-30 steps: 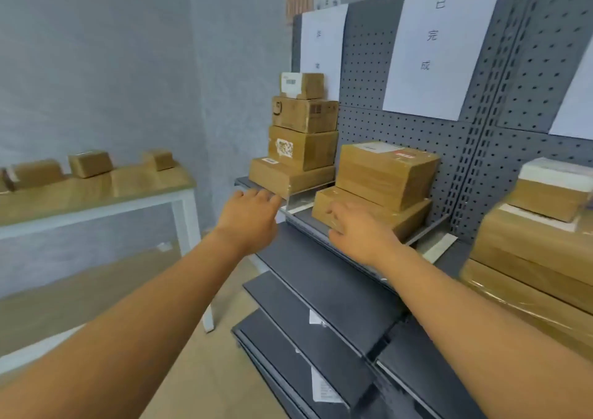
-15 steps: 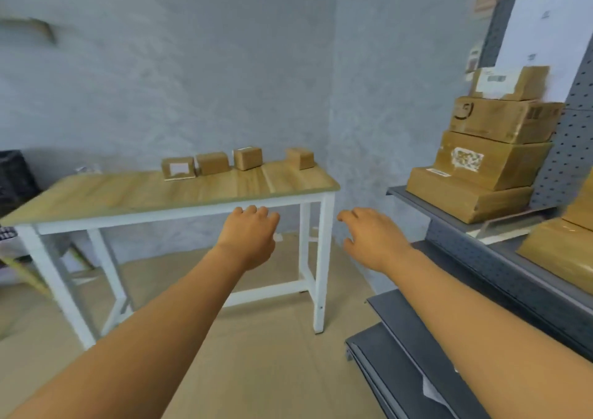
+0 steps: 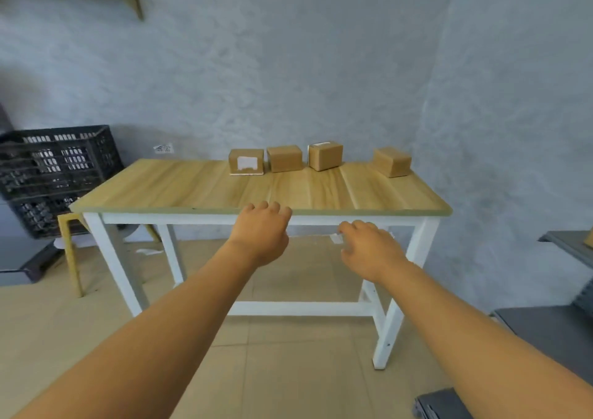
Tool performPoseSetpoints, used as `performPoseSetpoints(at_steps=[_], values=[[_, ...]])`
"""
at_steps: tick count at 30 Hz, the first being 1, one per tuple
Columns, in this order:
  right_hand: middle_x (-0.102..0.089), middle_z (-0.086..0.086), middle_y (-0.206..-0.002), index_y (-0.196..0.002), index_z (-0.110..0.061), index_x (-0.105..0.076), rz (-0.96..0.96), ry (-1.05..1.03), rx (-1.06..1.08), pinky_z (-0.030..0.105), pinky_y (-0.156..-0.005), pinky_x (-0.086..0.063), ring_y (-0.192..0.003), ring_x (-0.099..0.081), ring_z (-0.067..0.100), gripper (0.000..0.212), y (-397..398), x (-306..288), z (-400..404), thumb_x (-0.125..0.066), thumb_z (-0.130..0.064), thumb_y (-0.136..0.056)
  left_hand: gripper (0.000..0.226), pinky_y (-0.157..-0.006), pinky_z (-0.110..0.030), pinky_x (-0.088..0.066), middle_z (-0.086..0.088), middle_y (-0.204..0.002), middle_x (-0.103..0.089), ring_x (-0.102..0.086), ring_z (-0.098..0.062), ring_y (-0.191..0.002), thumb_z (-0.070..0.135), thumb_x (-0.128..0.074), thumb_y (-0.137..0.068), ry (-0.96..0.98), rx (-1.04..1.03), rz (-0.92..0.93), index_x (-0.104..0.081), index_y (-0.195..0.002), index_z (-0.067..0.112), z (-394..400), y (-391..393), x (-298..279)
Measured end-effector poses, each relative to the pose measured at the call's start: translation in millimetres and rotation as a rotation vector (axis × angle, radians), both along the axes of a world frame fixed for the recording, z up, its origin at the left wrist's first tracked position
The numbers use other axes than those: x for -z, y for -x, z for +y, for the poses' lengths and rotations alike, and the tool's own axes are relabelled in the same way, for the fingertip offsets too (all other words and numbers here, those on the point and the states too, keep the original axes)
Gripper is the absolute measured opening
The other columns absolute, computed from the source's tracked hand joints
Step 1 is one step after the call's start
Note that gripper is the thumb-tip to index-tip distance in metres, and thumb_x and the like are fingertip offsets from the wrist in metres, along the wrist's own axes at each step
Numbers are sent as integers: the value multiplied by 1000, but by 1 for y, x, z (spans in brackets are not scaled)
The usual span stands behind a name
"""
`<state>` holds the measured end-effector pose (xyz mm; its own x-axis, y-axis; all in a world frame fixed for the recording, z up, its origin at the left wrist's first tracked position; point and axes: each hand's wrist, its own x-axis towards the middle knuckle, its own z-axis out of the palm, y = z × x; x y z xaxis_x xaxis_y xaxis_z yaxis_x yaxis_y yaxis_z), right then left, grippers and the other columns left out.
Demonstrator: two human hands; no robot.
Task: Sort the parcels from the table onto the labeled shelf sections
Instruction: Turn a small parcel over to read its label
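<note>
Cardboard parcels [image 3: 324, 160] sit in a row along the table's [image 3: 199, 191] far edge. Left hand [image 3: 260, 232] and right hand [image 3: 369, 248] hover at its near edge, fingers loosely curled, holding nothing — a long reach could knock one off the back.

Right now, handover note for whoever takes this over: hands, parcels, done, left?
Left hand: empty, fingers loosely curled, held out before the near edge of the wooden-topped white-framed table.
Right hand: empty, relaxed, lower and to the right.
Parcels: four small brown cardboard boxes in a row at the table's back edge: white-labelled box, plain box, taller box, and the rightmost box set apart.
Done: nothing in hand; the grey metal shelf barely shows at right.
Left: pick up and shelve all four.
</note>
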<state>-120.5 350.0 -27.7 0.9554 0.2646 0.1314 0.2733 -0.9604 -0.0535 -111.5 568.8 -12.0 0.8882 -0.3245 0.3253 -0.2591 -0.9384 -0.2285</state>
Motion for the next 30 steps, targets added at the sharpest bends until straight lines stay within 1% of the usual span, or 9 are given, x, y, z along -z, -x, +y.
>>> performPoseSetpoints(at_steps=[2, 6, 9, 13, 16, 19, 24, 26, 30], values=[[-50, 6, -135, -140, -18, -42, 19, -31, -39, 39, -98, -43, -124, -46, 28, 44, -42, -1, 12, -47, -24, -97, 31, -89, -36, -43, -5, -114, -60, -56, -26, -104, 25, -46, -95, 8, -5, -10, -52, -124, 17, 6, -34, -4], [-53, 6, -130, -139, -16, -43, -1, -36, -83, 34, -88, -42, -116, -51, 27, 43, -123, -3, 40, -48, -27, -98, 31, -86, -35, -42, -4, -112, -60, -55, -25, -102, 24, -47, -93, 36, -51, -20, -53, -123, 17, 36, -91, -6], [-53, 6, -129, -139, -18, -44, 40, -35, -136, 36, -91, -45, -118, -50, 26, 44, -168, 2, 74, -50, -28, -97, 32, -89, -36, -42, -4, -115, -59, -55, -27, -104, 24, -46, -94, 22, -117, 28, -52, -125, 17, 70, -124, 3], [-53, 6, -130, -139, -17, -44, 47, -20, -208, 37, -94, -44, -121, -48, 27, 45, -226, 10, 127, -50, -26, -95, 32, -88, -35, -40, -4, -114, -58, -55, -26, -104, 25, -45, -95, 30, -186, 56, -51, -125, 16, 118, -175, 14], [-54, 6, -130, -139, -17, -44, 35, -9, -235, 38, -96, -43, -122, -48, 28, 45, -267, 15, 163, -49, -25, -95, 33, -92, -36, -41, -5, -117, -58, -54, -27, -108, 25, -45, -95, 12, -202, 77, -51, -127, 16, 152, -220, 22], [-55, 6, -129, -137, -17, -46, 47, -8, -226, 40, -97, -44, -122, -48, 28, 44, -308, 20, 194, -50, -25, -93, 34, -95, -38, -42, -5, -119, -58, -54, -27, -109, 26, -45, -95, 11, -188, 97, -51, -128, 16, 184, -267, 29], [-52, 5, -134, -137, -16, -46, 65, -20, -160, 39, -99, -43, -126, -46, 27, 46, -370, 17, 235, -50, -25, -92, 35, -92, -37, -41, -6, -119, -58, -54, -28, -110, 27, -46, -95, -9, -133, 125, -50, -128, 16, 230, -341, 31], [-52, 5, -134, -140, -17, -44, 56, -46, -140, 39, -98, -45, -125, -48, 26, 49, -390, 15, 246, -50, -25, -92, 34, -91, -38, -40, -6, -119, -57, -53, -28, -111, 27, -46, -94, -7, -136, 122, -50, -126, 16, 245, -369, 29], [-52, 3, -136, -136, -19, -47, 42, -91, -107, 35, -94, -45, -124, -49, 25, 44, -428, 13, 254, -50, -24, -93, 33, -88, -37, -38, -5, -117, -57, -54, -27, -110, 27, -45, -94, -25, -130, 142, -50, -125, 17, 260, -413, 31]])
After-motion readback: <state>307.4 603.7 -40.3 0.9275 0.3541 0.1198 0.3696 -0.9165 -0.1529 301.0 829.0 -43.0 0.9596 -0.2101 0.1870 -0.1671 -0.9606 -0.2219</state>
